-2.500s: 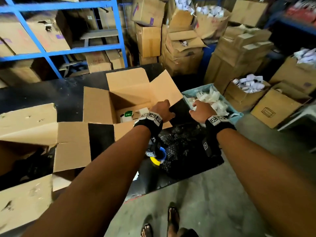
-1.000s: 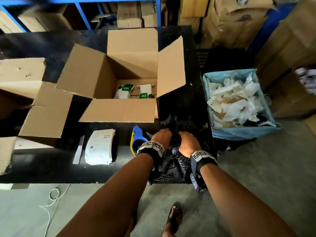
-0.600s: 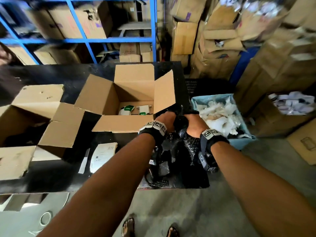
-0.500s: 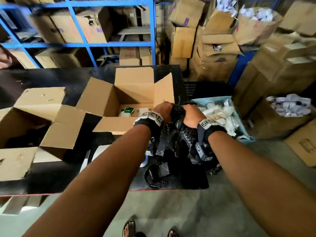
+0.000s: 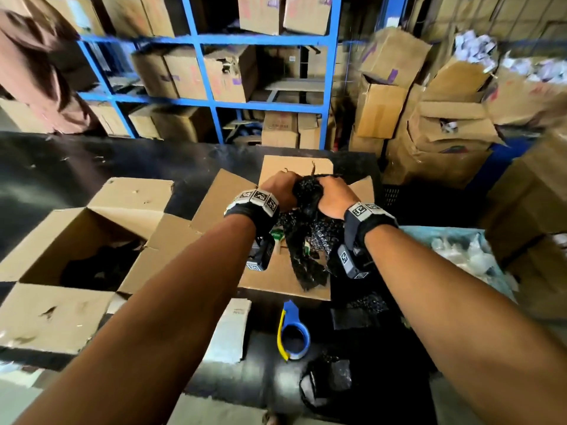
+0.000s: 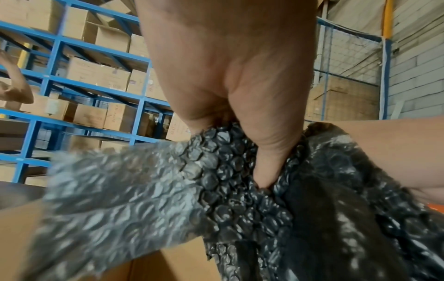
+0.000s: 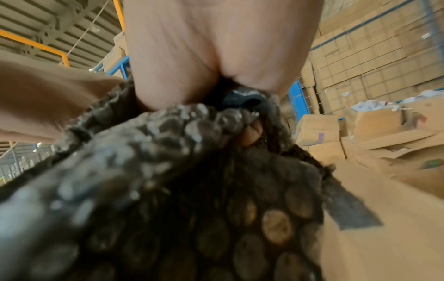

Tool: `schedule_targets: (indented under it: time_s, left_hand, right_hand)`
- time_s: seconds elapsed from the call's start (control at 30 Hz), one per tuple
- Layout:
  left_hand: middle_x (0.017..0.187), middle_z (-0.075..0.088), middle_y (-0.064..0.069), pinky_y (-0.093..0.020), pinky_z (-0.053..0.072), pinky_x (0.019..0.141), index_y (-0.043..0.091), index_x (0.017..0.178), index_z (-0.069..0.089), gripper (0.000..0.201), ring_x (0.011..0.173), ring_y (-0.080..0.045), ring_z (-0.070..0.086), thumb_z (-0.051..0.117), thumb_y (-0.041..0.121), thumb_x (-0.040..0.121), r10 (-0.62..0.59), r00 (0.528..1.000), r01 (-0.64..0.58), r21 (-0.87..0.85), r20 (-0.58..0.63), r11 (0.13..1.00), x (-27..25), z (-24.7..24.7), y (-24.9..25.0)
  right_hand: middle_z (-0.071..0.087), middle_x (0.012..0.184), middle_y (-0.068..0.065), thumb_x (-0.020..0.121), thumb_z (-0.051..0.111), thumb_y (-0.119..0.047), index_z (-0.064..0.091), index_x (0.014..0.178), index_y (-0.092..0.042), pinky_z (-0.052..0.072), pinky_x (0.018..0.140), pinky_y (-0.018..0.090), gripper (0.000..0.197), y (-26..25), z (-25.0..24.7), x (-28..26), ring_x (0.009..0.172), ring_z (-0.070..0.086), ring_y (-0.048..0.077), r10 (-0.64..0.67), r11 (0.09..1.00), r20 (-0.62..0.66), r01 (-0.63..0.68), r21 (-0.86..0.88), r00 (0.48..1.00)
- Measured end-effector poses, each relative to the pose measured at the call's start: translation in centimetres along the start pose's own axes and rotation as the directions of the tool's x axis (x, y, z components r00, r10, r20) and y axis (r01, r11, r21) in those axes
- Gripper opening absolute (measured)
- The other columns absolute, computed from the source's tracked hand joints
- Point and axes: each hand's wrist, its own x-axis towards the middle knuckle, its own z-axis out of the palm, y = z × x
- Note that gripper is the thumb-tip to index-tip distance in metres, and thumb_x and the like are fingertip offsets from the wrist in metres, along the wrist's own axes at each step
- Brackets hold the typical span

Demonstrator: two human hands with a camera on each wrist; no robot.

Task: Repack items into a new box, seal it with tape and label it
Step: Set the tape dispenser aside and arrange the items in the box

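while both fists bunch it up, the black bubble wrap (image 5: 306, 207) hangs in the air right over the open box (image 5: 285, 271) in the middle of the black table (image 5: 92, 161). two hands on one bundle: the left hand (image 5: 277, 190) has its fingers curled tight round the top of it, and the right hand (image 5: 333, 196) clamps the same wad from the other side, knuckles nearly touching. from the left wrist view the thumb (image 6: 269, 152) digs into the bubbles; the other fingertips are buried and can't be made out. loose strips dangle down into the box mouth, so most of what's inside is covered, with only a flash of a green-and-white item (image 5: 277, 236) peeking past the left wrist. two open cartons on the table, count them: this one, and a second box (image 5: 76, 240) to the left, its inside too dark to read. one blue tape dispenser (image 5: 291, 329) sits near the table's front edge, one sheaf of white papers (image 5: 228, 329) beside it, partly hidden by the left forearm. more black wrap (image 5: 359, 311) lies right of the dispenser. a blue bin (image 5: 435, 234) of white packets is cut by the right arm.
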Motion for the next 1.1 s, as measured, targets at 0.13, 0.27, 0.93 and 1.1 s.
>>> schedule_targets:
  time_s: [0.13,0.27,0.93,1.1]
  left_hand:
    - [0.106,0.069,-0.019,-0.036,0.053,0.079,0.009,0.114,0.067,0.038,0.097,-0.037,0.068,0.066,0.037,0.089,-0.082,0.996,0.083,0.019,-0.032,0.996,4.5,0.4,-4.5]
    - [0.107,0.070,-0.022,-0.035,0.052,0.079,0.001,0.110,0.067,0.030,0.098,-0.037,0.068,0.062,0.024,0.092,-0.080,0.996,0.083,-0.056,0.049,0.995,9.3,2.9,-8.6]
    - [0.126,0.064,-0.010,-0.035,0.051,0.095,0.010,0.131,0.059,0.077,0.116,-0.028,0.061,0.092,0.016,0.061,-0.111,0.856,0.132,-0.006,0.506,0.991,11.6,12.8,-16.8]
    - [0.124,0.066,-0.012,-0.038,0.051,0.097,0.009,0.129,0.061,0.067,0.116,-0.030,0.062,0.088,0.028,0.070,-0.091,0.910,0.098,0.005,0.404,0.995,9.8,10.7,-13.3]
  right_hand:
    - [0.071,0.115,0.020,0.090,0.054,-0.004,0.070,0.117,-0.011,0.055,0.090,0.046,0.032,-0.3,2.8,6.4,0.109,0.065,0.041,0.045,0.999,0.022,-0.044,-0.028,0.999]
    - [0.069,0.120,0.017,0.090,0.053,-0.004,0.064,0.130,-0.017,0.055,0.094,0.046,0.043,1.0,6.2,11.7,0.113,0.063,0.040,0.152,0.987,0.061,-0.148,-0.069,0.987]
    - [0.042,0.156,0.003,0.079,0.084,-0.031,0.044,0.151,-0.024,0.043,0.106,0.036,0.083,7.6,13.3,13.0,0.139,0.045,0.028,0.320,0.945,0.573,-0.217,-0.243,0.755]
    - [0.059,0.137,0.006,0.090,0.073,-0.036,0.057,0.138,-0.022,0.048,0.092,0.031,0.052,7.0,8.9,10.3,0.118,0.060,0.026,0.269,0.962,0.426,-0.221,-0.158,0.864]
